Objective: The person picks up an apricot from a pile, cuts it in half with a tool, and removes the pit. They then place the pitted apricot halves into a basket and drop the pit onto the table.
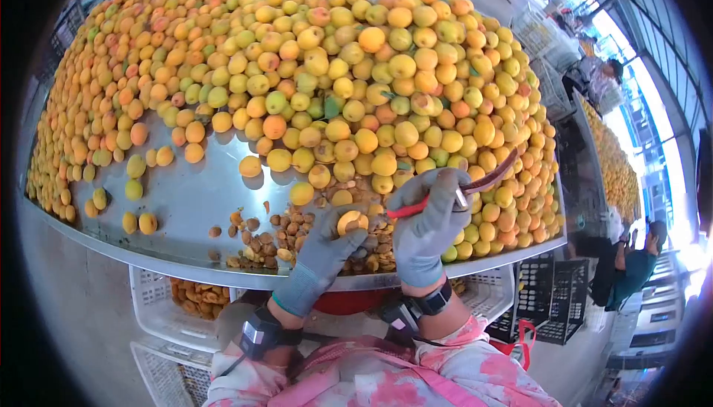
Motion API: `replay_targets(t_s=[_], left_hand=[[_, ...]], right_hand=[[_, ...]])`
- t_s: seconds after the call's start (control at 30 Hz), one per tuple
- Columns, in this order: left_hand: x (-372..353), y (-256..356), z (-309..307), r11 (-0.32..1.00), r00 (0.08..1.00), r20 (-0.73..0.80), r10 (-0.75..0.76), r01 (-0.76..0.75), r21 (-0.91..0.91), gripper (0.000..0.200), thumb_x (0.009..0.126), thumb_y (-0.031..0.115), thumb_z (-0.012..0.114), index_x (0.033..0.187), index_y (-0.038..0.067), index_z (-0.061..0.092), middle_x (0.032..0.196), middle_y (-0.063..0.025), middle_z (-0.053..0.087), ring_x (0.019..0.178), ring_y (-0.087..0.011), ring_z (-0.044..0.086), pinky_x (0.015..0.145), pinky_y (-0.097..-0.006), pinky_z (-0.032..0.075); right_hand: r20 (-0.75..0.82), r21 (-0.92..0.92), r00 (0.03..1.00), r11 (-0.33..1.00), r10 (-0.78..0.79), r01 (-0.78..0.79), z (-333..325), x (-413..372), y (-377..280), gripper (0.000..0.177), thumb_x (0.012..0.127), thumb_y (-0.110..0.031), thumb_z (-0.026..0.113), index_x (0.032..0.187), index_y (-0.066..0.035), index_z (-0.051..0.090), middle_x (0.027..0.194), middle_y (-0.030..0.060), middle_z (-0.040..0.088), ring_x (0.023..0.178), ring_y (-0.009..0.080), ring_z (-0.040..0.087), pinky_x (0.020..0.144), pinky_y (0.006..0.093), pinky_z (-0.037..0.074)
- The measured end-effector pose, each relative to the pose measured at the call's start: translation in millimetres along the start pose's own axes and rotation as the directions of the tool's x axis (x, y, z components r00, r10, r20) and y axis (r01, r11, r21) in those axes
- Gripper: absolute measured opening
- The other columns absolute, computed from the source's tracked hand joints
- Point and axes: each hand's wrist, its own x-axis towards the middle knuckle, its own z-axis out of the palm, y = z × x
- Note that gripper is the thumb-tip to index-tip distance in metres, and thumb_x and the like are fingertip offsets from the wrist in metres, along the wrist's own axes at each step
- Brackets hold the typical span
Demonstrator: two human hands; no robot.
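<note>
My left hand [321, 249] pinched a cut fruit [353, 220] over the tray [178, 177]'s near side, beside brown pits [260, 243]; to its right, my right hand [431, 221] gripped a knife [488, 178], fingers closed.

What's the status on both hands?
Left hand holding cut fruit. Right hand holding red-handled tool. Pits on tray, close by left hand.

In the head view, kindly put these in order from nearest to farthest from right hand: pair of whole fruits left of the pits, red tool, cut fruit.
1. Red tool: held in the right hand.
2. Cut fruit: just left, in the left hand.
3. Pair of whole fruits: far left, beyond the pits.
</note>
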Motion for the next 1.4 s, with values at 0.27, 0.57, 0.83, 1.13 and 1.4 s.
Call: replay_targets(t_s=[0.27, 0.57, 0.83, 1.13, 1.4], left_hand=[[12.1, -20.0, 8.9, 0.988, 0.990, -0.011, 0.138, -0.137, 0.066, 0.035, 0.086, 0.011, 0.066, 0.117, 0.005, 0.051, 0.104, -0.0071, 0.061, 0.087, -0.0129, 0.062, 0.072, -0.0260, 0.053], [20.5, -33.0, 10.6, 0.765, 0.879, -0.071, 0.472, -0.367, 0.530, 0.042, 0.076, 0.017, 0.072, 0.110, 0.005, 0.050, 0.104, -0.0147, 0.059, 0.099, -0.0254, 0.059, 0.084, -0.0360, 0.047], [17.2, -34.4, 11.5, 0.822, 0.872, -0.126, 0.472, -0.384, 0.420, 0.042, 0.079, 0.016, 0.069, 0.112, 0.006, 0.045, 0.104, -0.0174, 0.059, 0.100, -0.0303, 0.059, 0.084, -0.0381, 0.047], [16.0, -31.6, 2.6, 0.792, 0.869, -0.024, 0.495, -0.439, 0.424, 0.037, 0.083, 0.018, 0.066, 0.111, 0.004, 0.047, 0.104, -0.0164, 0.057, 0.099, -0.0273, 0.059, 0.086, -0.0369, 0.046], [31.2, -77.9, -30.1, 0.203, 0.620, 0.197, 0.760, -0.514, 0.833, 0.043, 0.099, 0.028, 0.044, 0.127, -0.005, 0.048, 0.125, -0.0221, 0.053, 0.113, -0.0353, 0.053, 0.100, -0.0373, 0.041]], right_hand=[[0.031, -0.105, 0.999, 0.994, -0.011, 0.014, -18.9, -8.0, 33.6, 0.019, 0.093, -0.020, 0.053, 0.090, -0.001, 0.051, 0.070, 0.0074, 0.055, 0.056, 0.0151, 0.053, 0.050, 0.0292, 0.044], [0.074, -0.358, 0.985, 0.918, -0.156, 0.172, -13.6, -12.2, 34.1, 0.019, 0.093, -0.019, 0.052, 0.084, -0.003, 0.055, 0.067, 0.0042, 0.052, 0.056, 0.0137, 0.050, 0.050, 0.0274, 0.041], [0.072, -0.174, 0.997, 0.984, -0.033, 0.045, 20.9, -17.0, 28.6, 0.036, 0.096, -0.037, 0.051, 0.072, -0.011, 0.045, 0.052, -0.0001, 0.040, 0.043, 0.0093, 0.037, 0.040, 0.0243, 0.028], [0.116, 0.211, 0.956, 0.934, 0.268, -0.288, 9.6, 7.2, 34.2, 0.034, 0.098, -0.040, 0.046, 0.077, -0.013, 0.044, 0.053, -0.0037, 0.027, 0.042, 0.0095, 0.027, 0.038, 0.0245, 0.022], [0.176, -0.246, 0.981, 0.969, 0.080, -0.035, 5.0, -2.2, 48.0, 0.037, 0.098, -0.038, 0.044, 0.072, -0.012, 0.044, 0.050, -0.0006, 0.037, 0.039, 0.0107, 0.033, 0.035, 0.0271, 0.024]])
